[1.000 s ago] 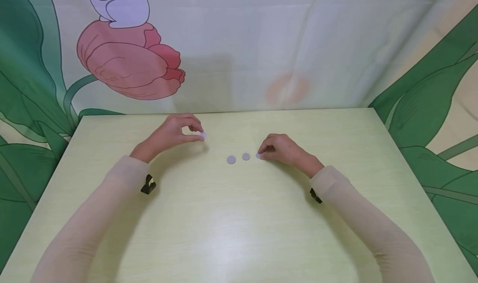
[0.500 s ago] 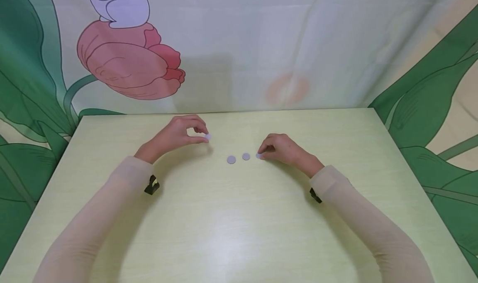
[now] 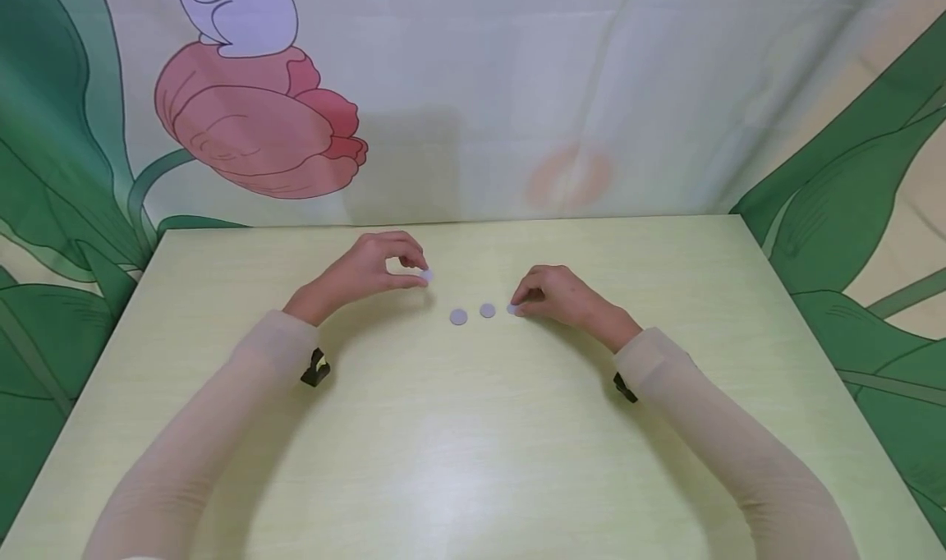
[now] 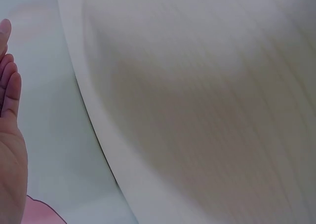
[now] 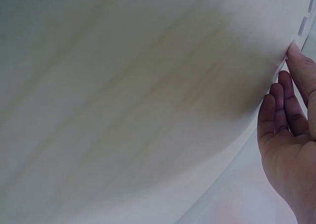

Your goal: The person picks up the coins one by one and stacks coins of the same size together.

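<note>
- Left hand (image 3: 369,268) just left of frame centre, held above the bench (image 3: 473,461), thumb and forefinger pinched on a small grey disc (image 3: 425,275).
- Right hand (image 3: 554,297) right of centre, fingers curled with the tips down on another disc (image 3: 512,309) that lies on the bench.
- Two more discs lie flat at centre, one (image 3: 458,317) and the next (image 3: 487,310), in a row with the right-hand one, close but apart.
- Judgement: to set the held disc well, keep the pinch light at the rim, lower it flat beside the row, and don't nudge the loose ones.
- Right fingers should keep pressing so the end disc doesn't slide.
- Wrist views: only bench surface and palm edges, discs not visible.
- No brands, labels or writing readable; backdrop (image 3: 251,125) shows a printed tulip and leaves.
</note>
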A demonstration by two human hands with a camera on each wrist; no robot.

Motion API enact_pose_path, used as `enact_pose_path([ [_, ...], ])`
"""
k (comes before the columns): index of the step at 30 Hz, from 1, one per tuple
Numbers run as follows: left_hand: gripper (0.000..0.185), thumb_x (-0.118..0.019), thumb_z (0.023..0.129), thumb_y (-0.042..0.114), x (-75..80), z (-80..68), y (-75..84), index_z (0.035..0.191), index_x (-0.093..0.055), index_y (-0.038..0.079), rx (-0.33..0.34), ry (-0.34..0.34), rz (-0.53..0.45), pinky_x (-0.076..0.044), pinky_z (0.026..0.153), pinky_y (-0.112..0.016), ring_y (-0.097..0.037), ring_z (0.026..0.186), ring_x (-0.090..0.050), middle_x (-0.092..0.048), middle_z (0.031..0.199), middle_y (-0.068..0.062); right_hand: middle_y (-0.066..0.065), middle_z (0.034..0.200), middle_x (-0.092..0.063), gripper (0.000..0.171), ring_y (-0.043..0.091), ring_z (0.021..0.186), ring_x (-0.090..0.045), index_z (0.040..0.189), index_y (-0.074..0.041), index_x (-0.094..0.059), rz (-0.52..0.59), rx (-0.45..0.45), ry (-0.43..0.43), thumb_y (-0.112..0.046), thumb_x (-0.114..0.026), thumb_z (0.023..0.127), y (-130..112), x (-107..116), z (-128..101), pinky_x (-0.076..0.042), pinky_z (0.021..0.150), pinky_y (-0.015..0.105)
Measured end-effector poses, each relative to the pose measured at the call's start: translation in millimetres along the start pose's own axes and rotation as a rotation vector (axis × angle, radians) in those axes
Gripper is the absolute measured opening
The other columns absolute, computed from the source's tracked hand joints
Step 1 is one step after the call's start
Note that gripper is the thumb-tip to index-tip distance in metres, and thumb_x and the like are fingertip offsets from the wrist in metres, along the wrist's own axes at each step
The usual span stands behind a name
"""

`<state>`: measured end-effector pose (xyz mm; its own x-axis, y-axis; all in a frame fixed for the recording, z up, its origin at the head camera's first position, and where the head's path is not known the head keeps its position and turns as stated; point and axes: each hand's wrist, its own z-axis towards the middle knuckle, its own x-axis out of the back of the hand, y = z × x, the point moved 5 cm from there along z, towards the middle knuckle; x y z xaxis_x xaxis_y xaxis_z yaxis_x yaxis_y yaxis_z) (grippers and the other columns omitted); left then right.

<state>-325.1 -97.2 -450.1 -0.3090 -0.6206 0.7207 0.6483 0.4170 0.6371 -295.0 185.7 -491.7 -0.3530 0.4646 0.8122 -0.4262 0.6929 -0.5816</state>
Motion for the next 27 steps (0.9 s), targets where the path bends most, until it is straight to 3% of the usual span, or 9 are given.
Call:
enact_pose_path([
  [12,0.015,-0.085,0.084,0.013,-11.4,6.7,8.4,0.096,-0.076,0.010,-0.019,-0.041,-0.034,-0.053,0.084,-0.050,-0.031,0.093,-0.063,-0.069,0.100,-0.008,0.000,0.104,-0.068,0.011,0.017,0.098,-0.064,0.102,-0.013,-0.079,0.006,-0.011,-0.003,-0.015,-0.079,0.091,0.6,-0.8,0.7,-0.054,0.090,0.030],
  [27,0.016,-0.085,0.085,0.016,-19.2,12.0,10.3,0.098,-0.076,0.013,-0.013,-0.060,-0.018,-0.054,0.086,-0.045,-0.024,0.094,-0.062,-0.069,0.101,-0.001,0.000,0.102,-0.067,0.010,0.016,0.097,-0.064,0.101,-0.013,-0.079,0.028,-0.009,-0.005,-0.015,-0.079,0.091,-0.3,0.3,-0.2,-0.053,0.090,0.031],
])
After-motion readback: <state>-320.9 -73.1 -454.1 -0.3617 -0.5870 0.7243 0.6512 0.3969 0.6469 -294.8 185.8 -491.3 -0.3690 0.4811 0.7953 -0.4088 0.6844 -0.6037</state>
